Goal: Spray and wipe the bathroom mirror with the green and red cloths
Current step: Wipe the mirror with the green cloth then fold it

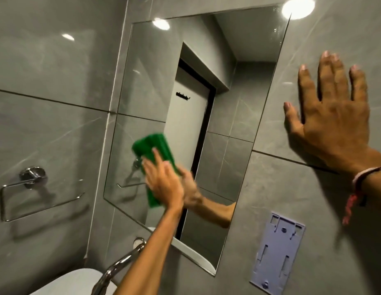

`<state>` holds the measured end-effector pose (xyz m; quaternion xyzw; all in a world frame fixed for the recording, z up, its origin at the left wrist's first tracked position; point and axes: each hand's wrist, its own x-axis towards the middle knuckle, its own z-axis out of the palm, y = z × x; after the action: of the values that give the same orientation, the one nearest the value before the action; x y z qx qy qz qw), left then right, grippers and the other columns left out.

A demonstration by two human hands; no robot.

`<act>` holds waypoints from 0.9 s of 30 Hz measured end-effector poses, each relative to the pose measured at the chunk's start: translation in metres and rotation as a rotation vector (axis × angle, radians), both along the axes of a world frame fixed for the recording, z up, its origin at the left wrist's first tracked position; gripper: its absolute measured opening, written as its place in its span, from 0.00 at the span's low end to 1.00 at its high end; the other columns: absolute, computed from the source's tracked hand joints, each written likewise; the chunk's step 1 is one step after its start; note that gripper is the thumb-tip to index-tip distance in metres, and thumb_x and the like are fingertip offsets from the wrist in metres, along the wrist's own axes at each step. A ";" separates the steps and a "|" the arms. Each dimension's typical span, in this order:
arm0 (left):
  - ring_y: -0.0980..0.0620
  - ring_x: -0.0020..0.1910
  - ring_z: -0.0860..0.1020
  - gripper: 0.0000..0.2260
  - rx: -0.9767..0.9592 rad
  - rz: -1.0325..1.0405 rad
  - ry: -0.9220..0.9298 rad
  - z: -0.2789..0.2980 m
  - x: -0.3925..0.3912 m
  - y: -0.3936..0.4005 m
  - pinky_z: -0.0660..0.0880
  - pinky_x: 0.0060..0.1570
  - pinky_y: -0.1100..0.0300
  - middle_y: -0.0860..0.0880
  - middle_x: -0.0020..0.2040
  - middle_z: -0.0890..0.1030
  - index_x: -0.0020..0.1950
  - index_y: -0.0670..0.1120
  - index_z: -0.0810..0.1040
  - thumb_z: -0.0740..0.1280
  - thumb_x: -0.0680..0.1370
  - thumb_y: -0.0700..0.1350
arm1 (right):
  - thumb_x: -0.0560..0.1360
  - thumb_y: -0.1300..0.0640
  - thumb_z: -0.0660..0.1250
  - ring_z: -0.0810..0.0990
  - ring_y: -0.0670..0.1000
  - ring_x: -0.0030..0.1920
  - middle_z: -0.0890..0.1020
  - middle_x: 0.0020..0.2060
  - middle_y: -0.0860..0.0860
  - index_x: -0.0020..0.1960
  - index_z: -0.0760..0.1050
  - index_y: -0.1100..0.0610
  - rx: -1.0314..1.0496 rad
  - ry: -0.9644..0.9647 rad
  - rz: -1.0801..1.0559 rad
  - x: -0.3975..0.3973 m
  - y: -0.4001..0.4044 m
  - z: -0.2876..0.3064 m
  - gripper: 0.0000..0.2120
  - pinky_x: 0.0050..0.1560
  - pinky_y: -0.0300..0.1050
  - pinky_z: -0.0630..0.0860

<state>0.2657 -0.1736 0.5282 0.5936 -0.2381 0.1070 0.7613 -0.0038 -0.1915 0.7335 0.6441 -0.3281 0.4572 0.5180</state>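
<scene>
A tall frameless mirror [245, 67] hangs on the grey tiled wall, tilted in my view. My left hand [164, 182] presses a folded green cloth [155, 145] flat against the mirror's lower left part; its reflection meets it in the glass. Flat on the wall tile to the right of the mirror rests my right hand [332, 116], fingers spread and holding nothing. A red and white thread bracelet [360, 188] circles that wrist. No red cloth and no spray bottle are in view.
A chrome towel ring [32, 188] is fixed to the left wall. A chrome tap [121, 262] curves over a white basin [74, 282] at the bottom. A lilac plastic wall bracket [277, 254] sits below right of the mirror. The mirror reflects a white door.
</scene>
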 end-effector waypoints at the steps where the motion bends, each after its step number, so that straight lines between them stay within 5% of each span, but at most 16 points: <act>1: 0.41 0.83 0.55 0.24 -0.032 -0.008 -0.196 0.031 -0.015 0.000 0.52 0.81 0.40 0.39 0.83 0.55 0.81 0.52 0.54 0.51 0.84 0.49 | 0.82 0.36 0.47 0.51 0.62 0.84 0.52 0.84 0.61 0.85 0.48 0.53 0.001 0.004 0.006 0.001 0.002 0.003 0.36 0.82 0.65 0.49; 5: 0.45 0.84 0.51 0.25 -0.046 0.025 -1.102 0.076 -0.074 -0.006 0.56 0.79 0.42 0.41 0.84 0.54 0.81 0.53 0.59 0.54 0.83 0.52 | 0.83 0.37 0.49 0.52 0.63 0.84 0.53 0.83 0.63 0.84 0.51 0.54 0.015 0.020 0.021 -0.001 0.005 0.003 0.35 0.82 0.66 0.50; 8: 0.45 0.83 0.52 0.26 -0.022 0.065 -1.391 0.037 -0.070 -0.007 0.56 0.79 0.44 0.41 0.84 0.53 0.81 0.55 0.58 0.54 0.82 0.52 | 0.83 0.37 0.49 0.52 0.62 0.84 0.53 0.84 0.62 0.84 0.50 0.53 0.006 0.016 0.024 -0.003 0.006 0.004 0.34 0.82 0.65 0.49; 10: 0.45 0.83 0.54 0.26 0.011 0.075 -1.227 -0.003 -0.050 -0.006 0.56 0.79 0.42 0.41 0.84 0.55 0.81 0.55 0.58 0.53 0.82 0.52 | 0.83 0.37 0.49 0.51 0.61 0.84 0.52 0.84 0.61 0.84 0.48 0.52 0.026 0.003 0.025 0.000 0.005 0.004 0.34 0.82 0.65 0.49; 15: 0.43 0.83 0.53 0.26 0.160 0.005 -0.216 -0.139 -0.034 -0.001 0.55 0.79 0.36 0.41 0.84 0.53 0.81 0.53 0.50 0.50 0.82 0.54 | 0.84 0.37 0.49 0.52 0.62 0.84 0.53 0.84 0.61 0.84 0.48 0.51 0.079 -0.005 0.027 -0.001 0.004 -0.010 0.34 0.82 0.66 0.50; 17: 0.41 0.83 0.52 0.26 0.157 -0.066 -0.003 -0.176 -0.053 0.002 0.57 0.78 0.35 0.39 0.83 0.51 0.80 0.50 0.48 0.49 0.83 0.54 | 0.84 0.37 0.49 0.51 0.62 0.84 0.53 0.84 0.61 0.84 0.48 0.51 0.107 0.000 0.037 -0.001 0.007 -0.013 0.33 0.82 0.66 0.50; 21: 0.46 0.84 0.46 0.27 0.155 -0.140 -0.193 -0.199 -0.118 0.010 0.49 0.81 0.42 0.45 0.84 0.44 0.82 0.54 0.47 0.51 0.84 0.52 | 0.84 0.41 0.52 0.54 0.63 0.84 0.56 0.83 0.63 0.83 0.55 0.55 0.178 0.023 0.082 0.003 0.016 -0.027 0.32 0.83 0.64 0.50; 23: 0.46 0.84 0.46 0.28 0.171 -0.147 -0.335 -0.193 -0.143 0.014 0.46 0.82 0.48 0.48 0.85 0.42 0.83 0.54 0.46 0.52 0.83 0.51 | 0.83 0.46 0.57 0.63 0.67 0.79 0.65 0.78 0.65 0.77 0.65 0.60 0.216 0.070 0.170 0.006 0.026 -0.050 0.27 0.79 0.64 0.59; 27: 0.46 0.83 0.52 0.29 0.124 -0.136 -0.684 -0.148 -0.160 0.012 0.47 0.82 0.50 0.48 0.85 0.46 0.83 0.46 0.47 0.52 0.84 0.50 | 0.81 0.49 0.61 0.82 0.62 0.51 0.84 0.51 0.60 0.59 0.80 0.61 0.375 0.355 0.381 0.004 0.053 -0.090 0.18 0.52 0.59 0.80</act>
<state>0.1057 -0.1614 0.3805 0.5512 -0.5244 0.2342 0.6053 0.0000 -0.1389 0.6436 0.8480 -0.1845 0.3581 0.3444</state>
